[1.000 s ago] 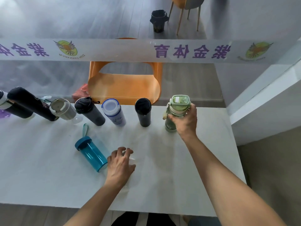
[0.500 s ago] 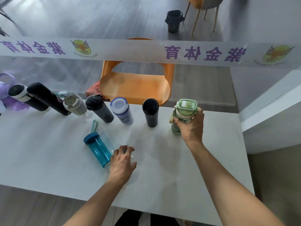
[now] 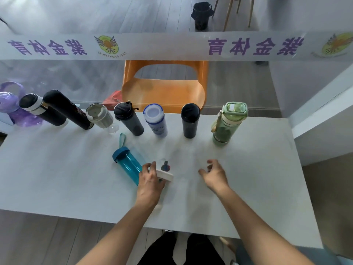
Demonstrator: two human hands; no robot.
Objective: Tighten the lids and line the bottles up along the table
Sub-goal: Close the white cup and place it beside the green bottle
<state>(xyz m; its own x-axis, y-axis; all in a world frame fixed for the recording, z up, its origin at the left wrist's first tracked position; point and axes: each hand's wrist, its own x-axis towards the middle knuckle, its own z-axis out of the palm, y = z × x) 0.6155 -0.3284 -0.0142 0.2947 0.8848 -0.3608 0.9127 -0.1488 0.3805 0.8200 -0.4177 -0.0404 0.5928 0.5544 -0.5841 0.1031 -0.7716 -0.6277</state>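
Note:
Several bottles stand in a row along the far edge of the white table [image 3: 57,169], from a purple bottle [image 3: 13,108] at the left to a green bottle [image 3: 227,123] at the right end. Between them are black, grey-lidded, dark grey and white-and-blue bottles. A teal bottle [image 3: 128,163] stands alone in front of the row. My left hand [image 3: 150,184] grips a clear bottle with a white lid [image 3: 166,175] just right of the teal one, tilted towards me. My right hand [image 3: 214,175] hovers open over the table, apart from the green bottle and holding nothing.
A glass partition with a white banner [image 3: 172,45] rises right behind the row. Beyond it stand an orange chair [image 3: 164,88] and a black bin [image 3: 200,15]. A white ledge [image 3: 321,111] borders the table's right side. My legs show under the near edge.
My right hand let go of the green bottle and drew back towards me. My left hand closed on the clear white-lidded bottle and tipped it up from the table.

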